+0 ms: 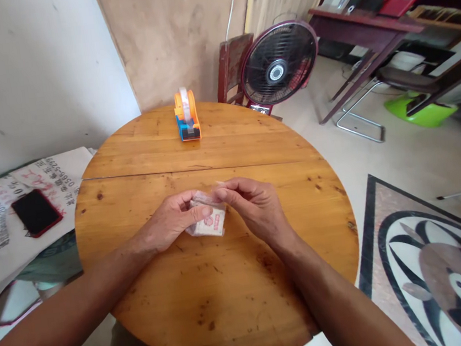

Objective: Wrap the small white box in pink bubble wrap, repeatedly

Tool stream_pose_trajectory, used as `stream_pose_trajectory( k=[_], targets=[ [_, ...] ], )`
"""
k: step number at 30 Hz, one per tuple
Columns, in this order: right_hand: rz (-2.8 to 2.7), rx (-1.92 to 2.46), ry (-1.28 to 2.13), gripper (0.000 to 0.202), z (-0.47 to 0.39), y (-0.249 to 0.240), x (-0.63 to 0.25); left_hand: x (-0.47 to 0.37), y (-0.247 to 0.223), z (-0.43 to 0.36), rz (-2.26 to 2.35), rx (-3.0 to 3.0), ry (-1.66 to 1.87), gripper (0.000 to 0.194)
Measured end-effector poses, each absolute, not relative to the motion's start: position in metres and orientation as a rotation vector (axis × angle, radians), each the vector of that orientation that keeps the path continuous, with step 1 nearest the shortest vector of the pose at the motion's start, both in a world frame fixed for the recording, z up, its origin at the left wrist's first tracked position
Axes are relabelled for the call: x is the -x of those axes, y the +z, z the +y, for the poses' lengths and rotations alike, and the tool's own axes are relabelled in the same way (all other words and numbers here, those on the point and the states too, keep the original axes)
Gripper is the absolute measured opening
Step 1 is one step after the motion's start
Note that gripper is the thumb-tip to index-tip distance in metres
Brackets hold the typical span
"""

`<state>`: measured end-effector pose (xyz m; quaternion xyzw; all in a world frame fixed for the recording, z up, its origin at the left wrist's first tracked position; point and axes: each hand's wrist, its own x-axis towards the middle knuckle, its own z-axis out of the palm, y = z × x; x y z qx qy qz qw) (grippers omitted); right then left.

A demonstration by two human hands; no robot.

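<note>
While the left grip (171,217) held the packet (207,226), its thumb laid across the red-printed face, the right grip (258,204) was pinched closed on the clear wrapper (203,198) at the packet's upper edge. The packet sat between both grips, above the desk (230,320); whether it touched the wood could not be told. Beyond the grips stood a tape dispenser (188,123); well left of the left grip lay a phone (37,211).

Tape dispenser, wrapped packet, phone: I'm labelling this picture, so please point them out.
Tape dispenser (186,112), head view: the pale tape along its middle.
Wrapped packet (213,224), head view: its printed face.
Phone (37,212), head view: its dark screen.
</note>
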<state>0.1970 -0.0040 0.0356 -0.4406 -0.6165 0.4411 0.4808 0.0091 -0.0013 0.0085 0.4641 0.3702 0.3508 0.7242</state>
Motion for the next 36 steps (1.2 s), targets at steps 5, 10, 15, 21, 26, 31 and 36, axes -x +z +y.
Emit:
stream_pose_trajectory(
  k=[5, 10, 15, 21, 26, 31, 36],
  targets=[
    [-1.572, 1.121, 0.976, 0.016, -0.007, 0.031, -0.193, -0.008, 0.014, -0.002, 0.942, -1.265, 0.804, 0.032],
    [-1.654, 1.149, 0.938, 0.017, 0.0, 0.026, -0.19, -0.004, 0.017, 0.002, 1.182, -1.638, 0.849, 0.026],
    [-1.815, 1.152, 0.669, 0.016, -0.002, 0.024, -0.185, 0.002, 0.021, 0.004, 1.137, -1.594, 0.796, 0.028],
    [-1.876, 1.105, 0.584, 0.015, -0.002, 0.021, -0.185, 0.01, 0.024, 0.005, 1.051, -1.466, 0.67, 0.039],
    [-1.938, 1.011, 0.528, 0.014, 0.0, 0.021, -0.186, 0.013, 0.021, 0.008, 0.983, -1.386, 0.69, 0.036],
    [-2.11, 0.94, 0.478, 0.016, 0.0, 0.022, -0.19, 0.015, 0.022, 0.012, 0.972, -1.351, 0.693, 0.035],
    [-2.235, 0.909, 0.28, 0.016, 0.001, 0.019, -0.194, 0.019, 0.018, 0.014, 0.962, -1.375, 0.692, 0.036]
  ],
)
